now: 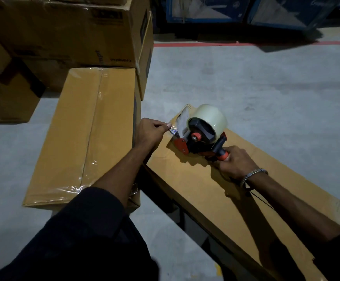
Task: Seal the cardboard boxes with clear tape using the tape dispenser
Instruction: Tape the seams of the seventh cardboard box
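A long cardboard box lies flat on the floor, running from the centre to the lower right. On its far end sits a red and black tape dispenser with a roll of clear tape. My right hand grips the dispenser's orange and black handle. My left hand pinches the loose end of the tape just left of the dispenser's blade, at the box's far edge.
A second long cardboard box, with clear tape along its seam and near end, lies to the left. Larger cartons are stacked behind it. Blue printed boxes stand beyond a red floor line. Grey concrete floor lies right of the box.
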A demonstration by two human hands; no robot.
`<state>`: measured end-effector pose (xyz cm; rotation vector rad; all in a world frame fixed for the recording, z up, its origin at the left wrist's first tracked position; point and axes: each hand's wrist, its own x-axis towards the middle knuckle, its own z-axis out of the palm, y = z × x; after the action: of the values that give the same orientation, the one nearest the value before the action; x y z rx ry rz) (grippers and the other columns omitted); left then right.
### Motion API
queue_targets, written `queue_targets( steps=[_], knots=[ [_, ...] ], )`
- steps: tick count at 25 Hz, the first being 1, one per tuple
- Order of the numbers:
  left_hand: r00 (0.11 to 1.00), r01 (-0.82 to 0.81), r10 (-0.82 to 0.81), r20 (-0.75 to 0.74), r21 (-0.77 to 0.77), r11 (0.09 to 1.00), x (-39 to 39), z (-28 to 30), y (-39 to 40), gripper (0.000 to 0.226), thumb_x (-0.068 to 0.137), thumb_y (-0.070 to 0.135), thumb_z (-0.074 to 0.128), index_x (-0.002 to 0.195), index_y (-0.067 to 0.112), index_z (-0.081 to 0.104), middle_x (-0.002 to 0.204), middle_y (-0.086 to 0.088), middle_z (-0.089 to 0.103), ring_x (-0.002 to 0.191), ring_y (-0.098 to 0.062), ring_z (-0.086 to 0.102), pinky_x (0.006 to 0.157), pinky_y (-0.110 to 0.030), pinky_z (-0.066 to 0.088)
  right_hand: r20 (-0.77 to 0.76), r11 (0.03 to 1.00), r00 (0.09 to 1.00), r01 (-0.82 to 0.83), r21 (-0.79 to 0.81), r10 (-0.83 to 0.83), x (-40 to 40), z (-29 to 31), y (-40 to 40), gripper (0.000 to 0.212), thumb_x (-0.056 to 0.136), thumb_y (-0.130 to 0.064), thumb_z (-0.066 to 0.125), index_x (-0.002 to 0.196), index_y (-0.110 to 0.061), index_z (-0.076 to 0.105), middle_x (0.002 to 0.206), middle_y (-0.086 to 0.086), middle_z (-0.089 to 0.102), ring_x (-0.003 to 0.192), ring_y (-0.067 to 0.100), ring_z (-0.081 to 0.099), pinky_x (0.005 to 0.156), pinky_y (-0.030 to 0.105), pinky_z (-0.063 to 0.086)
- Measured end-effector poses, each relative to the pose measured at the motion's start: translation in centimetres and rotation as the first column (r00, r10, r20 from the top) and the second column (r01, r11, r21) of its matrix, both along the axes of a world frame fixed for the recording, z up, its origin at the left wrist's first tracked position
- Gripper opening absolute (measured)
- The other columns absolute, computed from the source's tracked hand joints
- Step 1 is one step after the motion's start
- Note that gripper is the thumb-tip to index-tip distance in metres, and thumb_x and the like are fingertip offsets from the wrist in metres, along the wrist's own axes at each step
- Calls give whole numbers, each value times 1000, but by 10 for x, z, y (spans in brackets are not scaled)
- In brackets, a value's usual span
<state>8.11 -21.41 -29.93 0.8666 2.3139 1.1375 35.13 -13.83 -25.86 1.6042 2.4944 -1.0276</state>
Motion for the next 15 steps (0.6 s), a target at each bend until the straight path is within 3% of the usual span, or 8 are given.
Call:
queue_targets(
  steps=[2,4,6,8,11,15],
  knots=[
    [999,-17,18,-34,10,1000,3,-2,-1,27,89,49,78,98,26,85,92,8,81,71,2,67,61,-26,56,53,985,996,-80,151,73,1,12,1,15,85,-33,78,84,-32,63,69,-1,63,65,22,60,56,28,42],
    [998,-31,32,-49,22,999,4,-1,-1,35,89,58,75,92,25,86,79,8,79,59,2,63,50,-20,44,121,961,980,-179,213,156,-3,20,0,12,84,-36,76,87,-34,65,70,1,64,67,25,63,60,31,49],
    [999,-14,16,-41,27,1000,3,0,0,31,89,52,77,91,22,86,77,5,78,55,3,59,48,-19,39,143,972,975,-191,135,172,-5,28,1,19,87,-37,75,78,-32,59,72,3,64,66,23,62,58,30,46],
    [1000,-10,11,-28,30,999,3,1,-3,21,88,41,80,95,22,86,85,6,81,65,5,64,53,-19,48,157,979,976,-169,110,151,-3,33,5,28,88,-36,75,71,-31,53,69,3,62,63,20,59,55,28,41],
    [999,-32,32,4,41,999,1,0,-7,22,86,46,81,94,26,86,86,11,80,69,4,67,60,-23,54,185,977,968,-191,98,170,9,28,3,14,87,-32,75,79,-29,63,70,2,65,66,23,64,59,28,45],
    [998,-58,57,26,55,997,-3,-3,-4,24,83,53,80,92,31,86,84,14,79,71,3,68,57,-19,46,195,985,971,-154,82,136,48,22,2,13,84,-32,77,84,-27,65,69,1,67,65,23,67,52,25,42]
  ],
)
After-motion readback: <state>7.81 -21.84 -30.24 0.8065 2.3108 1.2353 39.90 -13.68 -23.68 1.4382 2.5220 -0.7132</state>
